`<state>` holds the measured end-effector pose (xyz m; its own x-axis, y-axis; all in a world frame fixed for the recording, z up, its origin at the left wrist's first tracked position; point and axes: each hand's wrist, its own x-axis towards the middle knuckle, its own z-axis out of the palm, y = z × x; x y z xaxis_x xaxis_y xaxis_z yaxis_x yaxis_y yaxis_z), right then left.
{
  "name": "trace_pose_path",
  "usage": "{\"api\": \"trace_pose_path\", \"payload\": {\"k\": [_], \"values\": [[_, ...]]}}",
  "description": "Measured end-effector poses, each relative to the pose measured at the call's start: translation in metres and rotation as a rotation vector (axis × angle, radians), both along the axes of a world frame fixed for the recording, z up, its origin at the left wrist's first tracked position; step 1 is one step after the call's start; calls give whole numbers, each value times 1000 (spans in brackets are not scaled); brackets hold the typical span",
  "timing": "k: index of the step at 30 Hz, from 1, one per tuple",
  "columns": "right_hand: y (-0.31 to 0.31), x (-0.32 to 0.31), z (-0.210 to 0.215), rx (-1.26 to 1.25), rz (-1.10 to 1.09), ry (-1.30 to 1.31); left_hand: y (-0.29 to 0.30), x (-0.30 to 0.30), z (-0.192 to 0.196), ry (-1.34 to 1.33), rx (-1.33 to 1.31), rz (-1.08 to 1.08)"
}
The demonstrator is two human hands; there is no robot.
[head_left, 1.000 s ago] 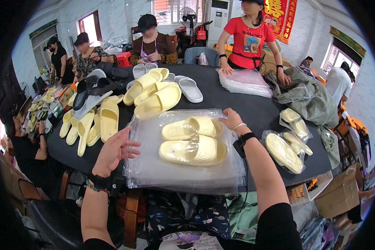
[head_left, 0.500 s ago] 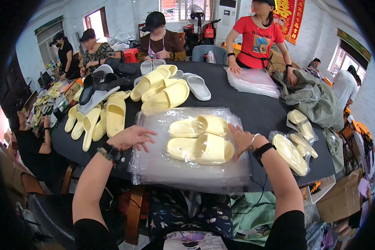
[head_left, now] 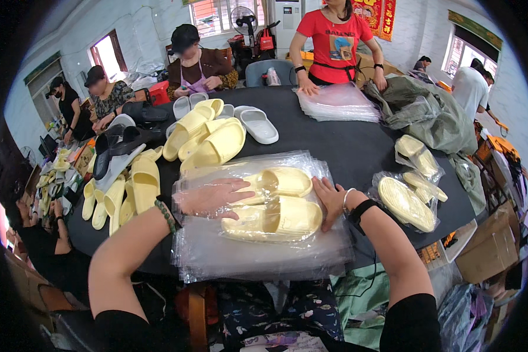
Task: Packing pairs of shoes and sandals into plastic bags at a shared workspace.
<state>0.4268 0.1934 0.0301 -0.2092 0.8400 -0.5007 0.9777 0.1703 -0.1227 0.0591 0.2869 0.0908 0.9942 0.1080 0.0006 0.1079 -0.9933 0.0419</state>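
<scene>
On table (head_left: 346, 146), both hands flat flanking slippers (head_left: 273, 205).

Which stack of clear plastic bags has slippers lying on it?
The near stack of bags under both hands; the far stack by the red-shirted person is bare.

Clear plastic bags (head_left: 258, 258), red wall banner (head_left: 380, 14)

The pair of slides (head_left: 273, 202) was pale yellow, lying on clear, glossy plastic bags (head_left: 264, 258). The round table (head_left: 346, 146) was black. Near its far edge lay white slides (head_left: 259, 125); at its left edge, black slides (head_left: 120, 141) among more pale yellow ones (head_left: 141, 182).
</scene>
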Motion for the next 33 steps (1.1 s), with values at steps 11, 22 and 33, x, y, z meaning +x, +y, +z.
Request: {"api": "trace_pose_path", "payload": {"k": [11,22,33], "values": [[7,-6,-5,12,45,-50,24,69,-49,-152,-250,36],[6,-5,0,-24,42,-94,12,46,-72,-215,-255,254],[5,-2,0,12,70,-104,-21,-145,-66,-292,-246,846]]}}
